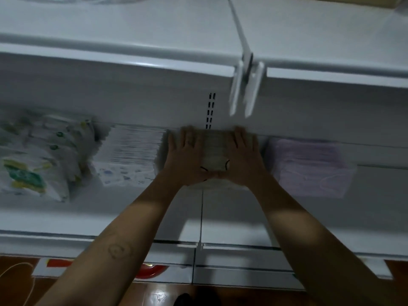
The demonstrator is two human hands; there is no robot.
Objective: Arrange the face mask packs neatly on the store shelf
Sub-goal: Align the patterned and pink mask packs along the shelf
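The pale mask pack (215, 151) on the shelf (220, 217) is squared between left hand (187, 155) and right hand (245, 157), fingers seemingly straight, flat. Next, alignment with the purple pack (309, 166) at 3 o'clock is needed.

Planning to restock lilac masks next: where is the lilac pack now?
In the head view, the lilac pack lies on the shelf, right of centre, just beyond the right hand that presses the beige pack.

Mask pack (215, 151) between flat left hand (187, 160) and right hand (245, 160)
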